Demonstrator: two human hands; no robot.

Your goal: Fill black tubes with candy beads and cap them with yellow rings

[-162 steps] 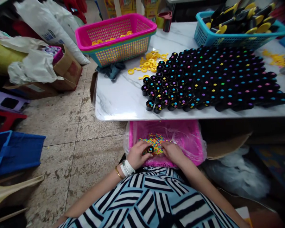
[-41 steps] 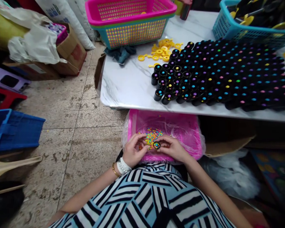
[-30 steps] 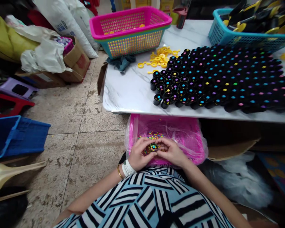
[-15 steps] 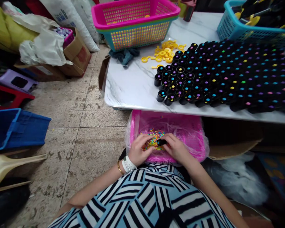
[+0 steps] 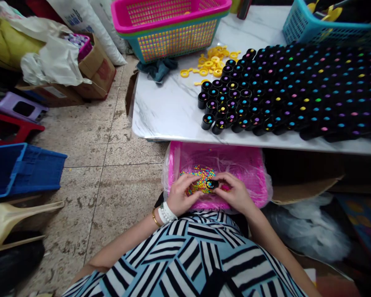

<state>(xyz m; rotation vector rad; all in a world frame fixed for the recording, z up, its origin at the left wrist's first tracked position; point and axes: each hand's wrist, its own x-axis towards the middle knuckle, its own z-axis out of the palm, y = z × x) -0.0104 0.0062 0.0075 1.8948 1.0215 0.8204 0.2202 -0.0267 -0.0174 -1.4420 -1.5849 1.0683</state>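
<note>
In the head view, a small black cup (image 5: 212,184) is pinched between the thumb and fingers of my right hand (image 5: 235,193). The cup's mouth faces left, and small coloured beads show inside it. My left hand (image 5: 183,194) rests at the left of a heap of multicoloured beads (image 5: 200,174), its thumb and fingers curved and apart, with beads between them. The heap lies in a pink basket (image 5: 259,165) lined with clear plastic, on my lap. Many similar black cups (image 5: 266,95), each with a coloured dot in its mouth, stand packed on the table.
A white marble-patterned table (image 5: 163,111) stands right beyond the basket. It bears yellow ring-shaped pieces (image 5: 214,60), a dark cloth (image 5: 157,71), stacked pink and teal baskets (image 5: 176,41) and a blue basket (image 5: 330,35). At left, a blue bin (image 5: 43,169) and a cream stool (image 5: 6,222) are on the floor.
The black cup in my right hand has turned, so its mouth with beads inside now shows. My right hand has shifted slightly right; my left hand has stayed about in place.
</note>
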